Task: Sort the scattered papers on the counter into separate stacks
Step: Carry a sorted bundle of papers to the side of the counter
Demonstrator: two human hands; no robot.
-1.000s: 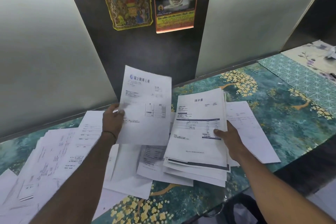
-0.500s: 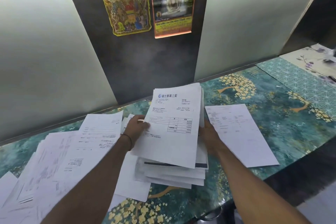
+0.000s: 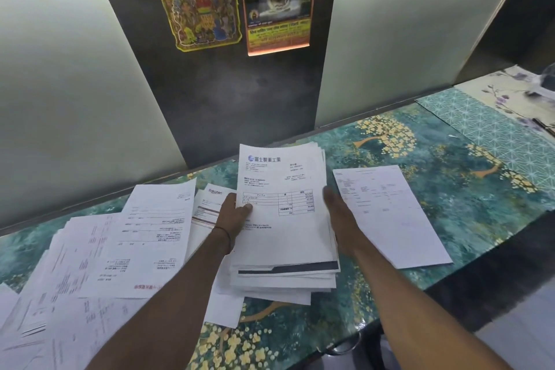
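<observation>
Two hands on the white printed paper stack [image 3: 282,237]: left hand [image 3: 232,216] grip pinching its left edge, right hand [image 3: 341,216] blurred at the right edge, grip unclear.

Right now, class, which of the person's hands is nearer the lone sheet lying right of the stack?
Right. The right hand sits at the right edge of the stack, just beside the lone sheet; the left hand grips its left edge, farther away.

Scattered papers [image 3: 120,249] crowd left, bare counter [image 3: 468,195] right, wall [image 3: 240,93] behind
</observation>
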